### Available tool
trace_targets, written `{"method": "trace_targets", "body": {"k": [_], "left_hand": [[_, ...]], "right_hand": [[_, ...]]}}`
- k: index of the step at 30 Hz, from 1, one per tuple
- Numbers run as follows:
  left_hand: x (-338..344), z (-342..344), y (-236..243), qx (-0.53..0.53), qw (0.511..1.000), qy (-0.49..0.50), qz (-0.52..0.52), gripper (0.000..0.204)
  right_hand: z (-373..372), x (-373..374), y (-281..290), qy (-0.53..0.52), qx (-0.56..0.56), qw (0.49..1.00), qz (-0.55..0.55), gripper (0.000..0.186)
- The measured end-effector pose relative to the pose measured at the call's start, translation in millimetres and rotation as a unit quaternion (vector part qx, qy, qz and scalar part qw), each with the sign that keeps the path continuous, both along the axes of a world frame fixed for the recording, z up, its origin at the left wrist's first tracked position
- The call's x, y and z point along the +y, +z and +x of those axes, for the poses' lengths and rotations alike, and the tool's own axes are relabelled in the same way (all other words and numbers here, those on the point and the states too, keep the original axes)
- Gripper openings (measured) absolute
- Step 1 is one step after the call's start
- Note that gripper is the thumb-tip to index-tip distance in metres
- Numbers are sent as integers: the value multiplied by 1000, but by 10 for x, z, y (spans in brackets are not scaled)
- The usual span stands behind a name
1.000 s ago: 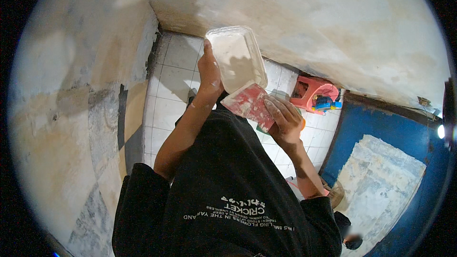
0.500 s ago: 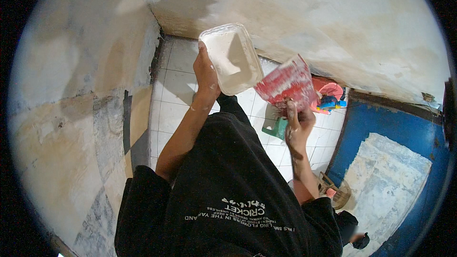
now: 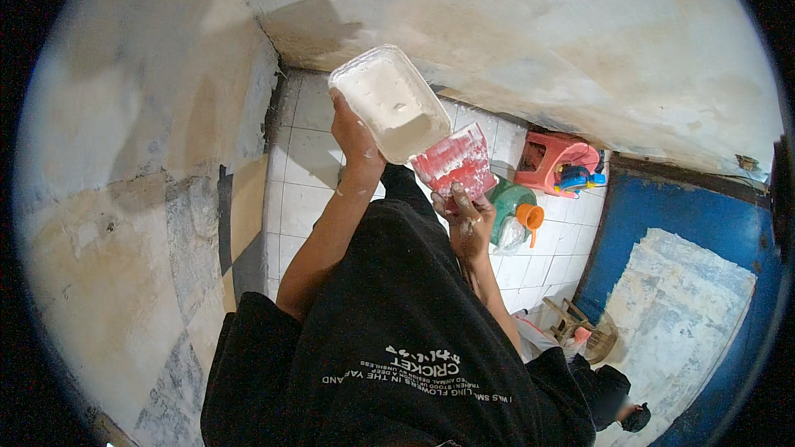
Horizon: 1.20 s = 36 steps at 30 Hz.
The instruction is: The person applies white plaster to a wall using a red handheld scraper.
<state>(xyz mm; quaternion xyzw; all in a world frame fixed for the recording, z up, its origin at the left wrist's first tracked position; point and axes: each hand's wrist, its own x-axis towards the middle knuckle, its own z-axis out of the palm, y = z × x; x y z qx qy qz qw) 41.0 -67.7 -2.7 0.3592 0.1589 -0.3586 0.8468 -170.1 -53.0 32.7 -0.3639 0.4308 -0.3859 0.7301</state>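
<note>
My left hand [image 3: 358, 139] grips the near left side of a white rectangular plastic tub [image 3: 429, 93], which is tilted. White paste [image 3: 373, 99] coats the inside of the tub. In my right hand [image 3: 469, 228] is a red putty spreader [image 3: 457, 167], its flat blade smeared with the same white paste. The blade's left corner is at the tub's near right rim; whether it touches cannot be made out. Paste marks the fingers of my right hand.
Patchy plastered walls [image 3: 546, 41] stand ahead and at left. On the white tiled floor [image 3: 310, 157] are a green container [image 3: 511, 196], an orange cup-like piece [image 3: 530, 216] and a pinkish-red stool [image 3: 534, 174]. A wooden chair [image 3: 600, 339] and another person [image 3: 609, 385] appear lower right, near a blue surface [image 3: 633, 207].
My right hand has brought the spreader left and down to the tub's rim, uncovering more of the green container, orange piece and stool. The tub has turned and shifted slightly left.
</note>
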Motion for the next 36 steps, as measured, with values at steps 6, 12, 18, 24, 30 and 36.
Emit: {"method": "trace_targets", "body": {"k": [6,12,18,24,30,36], "left_hand": [[26,117,142,-27,999,-14,15,61],[25,139,188,-64,996,-51,-25,64],[-40,160,232,-47,996,-74,35,66],[-98,274,-44,-16,998,-24,-54,61],[-32,358,-32,-37,996,-7,-83,58],[93,285,115,-93,993,-3,-68,56]], "right_hand": [[-327,14,-6,-13,105,988,-112,17],[280,-255,426,62,374,631,-677,28],[270,-350,259,135,384,555,-726,39],[137,-362,177,158,392,551,-719,45],[-146,-350,-23,170,426,629,-628,43],[-110,-388,600,50,264,880,-392,42]]}}
